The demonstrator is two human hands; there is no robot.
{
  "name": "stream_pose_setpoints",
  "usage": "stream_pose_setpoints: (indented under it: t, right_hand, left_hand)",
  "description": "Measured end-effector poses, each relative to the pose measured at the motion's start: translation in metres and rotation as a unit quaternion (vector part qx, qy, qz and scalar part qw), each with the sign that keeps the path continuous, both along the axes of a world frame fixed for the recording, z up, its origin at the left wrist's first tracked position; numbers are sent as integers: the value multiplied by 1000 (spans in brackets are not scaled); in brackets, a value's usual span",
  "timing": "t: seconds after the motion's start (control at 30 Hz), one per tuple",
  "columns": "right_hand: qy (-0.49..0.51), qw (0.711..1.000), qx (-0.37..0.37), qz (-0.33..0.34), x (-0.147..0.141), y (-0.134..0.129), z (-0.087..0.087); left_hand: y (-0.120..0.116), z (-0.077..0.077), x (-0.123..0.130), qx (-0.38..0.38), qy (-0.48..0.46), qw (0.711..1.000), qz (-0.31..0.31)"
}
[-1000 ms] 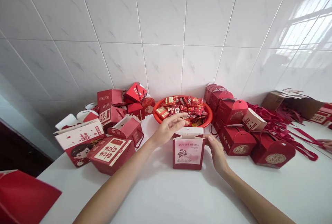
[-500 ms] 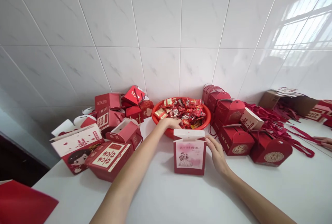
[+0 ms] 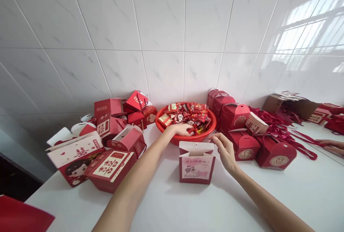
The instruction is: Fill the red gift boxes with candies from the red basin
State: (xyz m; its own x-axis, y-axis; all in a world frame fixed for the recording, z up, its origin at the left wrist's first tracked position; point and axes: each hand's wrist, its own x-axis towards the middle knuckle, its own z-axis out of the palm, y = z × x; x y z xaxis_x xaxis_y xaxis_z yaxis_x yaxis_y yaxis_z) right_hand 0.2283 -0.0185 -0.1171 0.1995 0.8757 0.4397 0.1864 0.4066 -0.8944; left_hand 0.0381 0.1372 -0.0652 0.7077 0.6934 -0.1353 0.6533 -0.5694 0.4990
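A small open gift box (image 3: 197, 169) stands upright on the white table in front of me, with a pink panel showing a printed couple. My right hand (image 3: 225, 151) is at its top right corner, thumb and forefinger pinched close together at the raised back edge. Behind the box sits a red plastic basin (image 3: 176, 138) heaped with wrapped candies (image 3: 197, 112). Reaching into its front, my left hand (image 3: 182, 129) has its fingers curled down on a red-wrapped candy (image 3: 190, 131); the fingertips are partly hidden.
Red and white gift boxes (image 3: 111, 169) crowd the left side. More red boxes (image 3: 240, 146) are lined up at right, beside tangled dark red ribbons (image 3: 286, 133) and a cardboard box (image 3: 292, 106). Another person's hand (image 3: 331, 145) is at the right edge. A tiled wall (image 3: 163, 70) rises behind.
My left hand has shifted slightly right and deeper among the candies. My right hand has moved from the box's side up to its top corner, and the box's mouth stands wider.
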Motion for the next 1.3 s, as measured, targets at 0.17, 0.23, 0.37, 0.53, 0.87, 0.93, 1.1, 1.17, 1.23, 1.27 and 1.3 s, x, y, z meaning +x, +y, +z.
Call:
stream_pose_setpoints:
  t: [0.17,0.23,0.37,0.53,0.87,0.93,1.1,1.17,1.23,1.27,1.3]
  right_hand:
    - [-30,998,53,-26,-1,37,23]
    - [-53,997,57,-23,-3,60,35]
    - [-88,995,-9,49,-10,100,53]
    - [-23,976,-157,151,-10,116,58]
    - [41,975,-110,191,-3,116,50]
    - [57,977,-104,177,-4,116,50]
    - [104,985,-71,116,-6,118,47]
    - [115,986,-59,101,-7,119,46]
    - [126,986,-52,95,-7,119,47]
    - [133,985,-51,94,-7,118,48]
    - [141,984,-52,95,-7,117,49]
  left_hand:
    - [-4,7,-2,-35,-28,999,-13]
    - [-8,9,-3,-55,-60,997,5]
    - [-16,11,-4,-147,-148,976,63]
    - [-16,10,0,-110,-299,941,118]
    - [-14,12,0,43,-387,916,97]
    - [-17,12,0,44,-377,920,101]
    - [-16,8,-1,16,-354,929,110]
    - [-14,5,-2,3,-348,932,102]
    - [-13,4,-2,-2,-344,934,95]
    - [-13,4,-2,-5,-341,935,93]
    - [-14,4,-2,-9,-335,937,93]
